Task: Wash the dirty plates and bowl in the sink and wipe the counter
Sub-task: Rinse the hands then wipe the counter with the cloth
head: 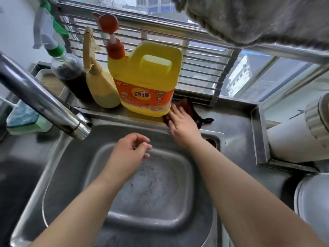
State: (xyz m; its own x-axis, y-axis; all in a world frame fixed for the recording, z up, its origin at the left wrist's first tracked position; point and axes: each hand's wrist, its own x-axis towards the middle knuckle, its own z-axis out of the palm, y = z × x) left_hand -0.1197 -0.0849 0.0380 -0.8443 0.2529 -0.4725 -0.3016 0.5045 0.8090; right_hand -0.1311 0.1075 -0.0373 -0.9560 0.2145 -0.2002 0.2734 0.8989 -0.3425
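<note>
Two hands above a steel sink [58,168], mid-frame. Risk first: yellow detergent jug [144,79] just beside the reaching hand at upper centre, liable to be knocked toward the basin by a sideways sweep of the cloth; same hazard for the cream squeeze bottle [100,86] and dark spray bottle [69,68] further left. Possible snag of the cloth's black strap on the raised ledge at right. Wet steel, so a slipping cloth also plausible.

Right hand [181,122]: fingers extended and lightly spread, laid flat on a dark red cloth [187,106] on the desk [231,122] behind the sink rim; pressing or about to gather, not yet curled round it. Left hand [130,150]: hovering over the basin, fingers loosely curled, holding nothing, touching nothing.

Basin holding only foamy, speckled residue; no plates or bowl inside. White, blue-rimmed crockery [309,196] at the lower right edge of the frame, outside the sink, presumably washed. Faucet [41,100] at left, no visible flow. Judged stage: start of the desk-wiping step.
</note>
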